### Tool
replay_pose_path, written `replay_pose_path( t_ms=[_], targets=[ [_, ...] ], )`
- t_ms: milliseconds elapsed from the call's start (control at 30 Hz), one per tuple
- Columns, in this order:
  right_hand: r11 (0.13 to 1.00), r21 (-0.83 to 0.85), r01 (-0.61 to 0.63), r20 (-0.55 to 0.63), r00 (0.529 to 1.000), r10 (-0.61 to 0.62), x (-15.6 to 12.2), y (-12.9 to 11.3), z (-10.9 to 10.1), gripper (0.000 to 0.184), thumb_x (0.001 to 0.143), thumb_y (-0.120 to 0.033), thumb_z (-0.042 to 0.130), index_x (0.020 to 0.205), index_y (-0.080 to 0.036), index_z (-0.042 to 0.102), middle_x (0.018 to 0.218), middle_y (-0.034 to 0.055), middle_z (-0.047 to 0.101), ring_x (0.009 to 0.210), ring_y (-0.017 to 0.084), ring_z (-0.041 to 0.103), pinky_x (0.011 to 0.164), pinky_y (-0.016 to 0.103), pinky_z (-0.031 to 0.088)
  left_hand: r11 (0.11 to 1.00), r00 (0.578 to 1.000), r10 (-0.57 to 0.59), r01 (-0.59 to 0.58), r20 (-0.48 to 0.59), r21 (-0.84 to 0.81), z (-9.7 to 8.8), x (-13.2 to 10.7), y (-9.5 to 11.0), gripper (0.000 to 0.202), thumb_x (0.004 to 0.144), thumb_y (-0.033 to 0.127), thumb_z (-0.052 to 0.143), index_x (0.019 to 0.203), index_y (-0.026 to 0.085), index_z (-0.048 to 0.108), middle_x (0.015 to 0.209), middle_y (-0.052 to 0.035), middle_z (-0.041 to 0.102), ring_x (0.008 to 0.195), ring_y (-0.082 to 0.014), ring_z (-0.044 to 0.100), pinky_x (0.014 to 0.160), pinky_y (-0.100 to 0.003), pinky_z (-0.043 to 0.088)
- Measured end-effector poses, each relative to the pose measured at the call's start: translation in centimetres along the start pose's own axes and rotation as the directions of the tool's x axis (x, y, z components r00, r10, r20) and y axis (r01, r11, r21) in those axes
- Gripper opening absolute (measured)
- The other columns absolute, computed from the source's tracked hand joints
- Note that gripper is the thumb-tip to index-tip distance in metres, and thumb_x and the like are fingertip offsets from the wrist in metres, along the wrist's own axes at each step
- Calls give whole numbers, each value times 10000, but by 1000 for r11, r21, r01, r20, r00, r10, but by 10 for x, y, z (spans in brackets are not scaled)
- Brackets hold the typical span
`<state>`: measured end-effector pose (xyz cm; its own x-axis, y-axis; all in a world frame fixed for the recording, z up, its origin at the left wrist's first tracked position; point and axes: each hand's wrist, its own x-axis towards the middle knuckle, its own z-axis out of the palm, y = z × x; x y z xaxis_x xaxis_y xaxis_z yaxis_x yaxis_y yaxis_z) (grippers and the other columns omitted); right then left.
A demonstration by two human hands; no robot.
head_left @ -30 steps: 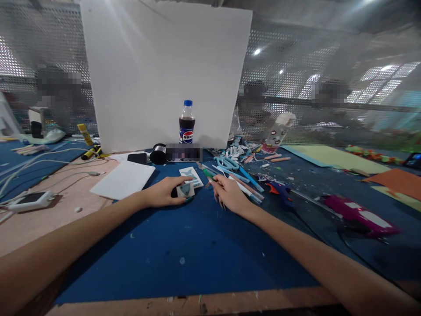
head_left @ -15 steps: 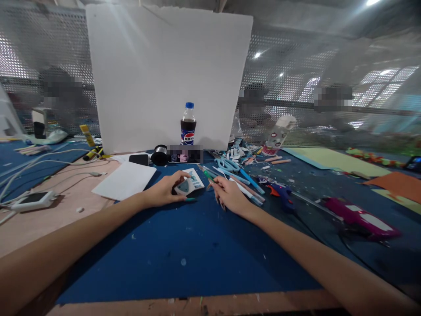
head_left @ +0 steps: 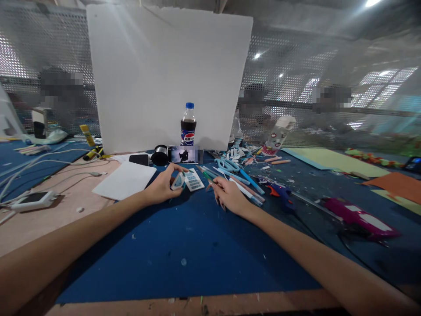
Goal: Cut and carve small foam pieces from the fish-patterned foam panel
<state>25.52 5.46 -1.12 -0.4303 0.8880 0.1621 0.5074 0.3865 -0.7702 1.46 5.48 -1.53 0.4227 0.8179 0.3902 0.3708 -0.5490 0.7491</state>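
Observation:
My left hand (head_left: 163, 183) is curled, thumb and fingers closed around a small white triangular piece with blue marks (head_left: 178, 181). Right beside it is a white card with rows of blue markings (head_left: 194, 180); whether the two are joined I cannot tell. A thin green pen (head_left: 208, 175) is pinched in my right hand (head_left: 226, 193), its front end pointing up and left near the card. Long nails partly hide the grip. Several blue, white and pink markers (head_left: 251, 181) lie just beyond and to the right of that hand, next to light-blue scissors (head_left: 228, 165).
A phone (head_left: 184, 154) leans before a cola bottle (head_left: 188, 127) and a white board (head_left: 167, 79). White paper (head_left: 125, 180) lies left. On the right are a blue glue gun (head_left: 283, 196), a magenta tool (head_left: 362, 218) with a cord, paper scraps and coloured sheets (head_left: 342, 162).
My left hand has shifted slightly left and turned the triangular piece, its thumb drawing in. More of the card's blue markings shows. The right hand has barely moved.

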Motion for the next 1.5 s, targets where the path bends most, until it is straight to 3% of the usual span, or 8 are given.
replay_pose_path(
  t_ms=[233,467,867,967,1067,1200,1300,1500],
  targets=[
    [1000,-7,9,13,1000,-9,-1,-2,-1,258,893,-374,358,832,-169,502,487,-50,492,300,79,447,320,184,357,999,993,-8,2,114,54,-3,1,-5,536,678,301,669,1100,181,362,1081,-91,574,722,-150,567,640,-295,458],
    [999,-35,17,10,1000,-17,0,-1,-1,258,889,-369,365,830,-168,514,485,-46,502,301,83,451,321,190,354,994,985,50,-65,168,87,-6,2,-1,698,641,451,696,1164,133,363,882,-57,597,585,-125,496,540,-255,398],
    [998,-60,29,18,999,-28,-1,-5,-2,264,890,-374,364,810,-171,513,488,-44,509,310,80,447,356,193,372,975,993,61,-82,105,208,-6,-2,3,811,655,455,685,1296,167,282,801,-19,588,541,-127,518,505,-251,409],
    [999,15,45,37,998,-45,-2,-6,-1,287,898,-392,351,819,-167,510,503,-48,482,321,77,450,356,194,372,959,996,73,-83,47,272,-6,-3,3,838,664,443,675,1325,156,247,811,-35,603,618,-168,561,591,-306,448],
    [991,123,43,41,998,-48,-3,-7,1,316,900,-428,329,843,-167,498,514,-59,440,315,69,424,322,184,345,947,988,155,-142,-24,287,-5,-3,1,857,658,413,688,1332,144,233,914,-82,618,890,-262,569,804,-426,425],
    [985,155,76,-33,997,-72,-4,-8,1,333,896,-448,330,880,-164,503,501,-64,416,332,66,399,328,175,341,989,988,143,-144,-53,-28,-5,-1,-3,854,674,315,697,1340,173,181,1155,-152,543,1057,-271,530,905,-465,384],
    [983,144,112,-98,990,-98,-3,-7,0,326,898,-441,332,866,-164,500,483,-67,411,324,61,376,332,175,330,957,997,70,-75,-31,-280,-4,3,-8,761,638,260,723,1268,184,303,1258,-175,472,1110,-278,513,907,-467,401],
    [983,163,86,-89,993,-72,-3,-6,0,332,895,-444,337,856,-162,509,489,-63,406,337,61,393,338,174,325,849,995,-83,98,52,-519,-3,8,-7,539,595,225,748,1072,170,503,1174,-121,552,1046,-246,561,910,-410,413]
  ],
)
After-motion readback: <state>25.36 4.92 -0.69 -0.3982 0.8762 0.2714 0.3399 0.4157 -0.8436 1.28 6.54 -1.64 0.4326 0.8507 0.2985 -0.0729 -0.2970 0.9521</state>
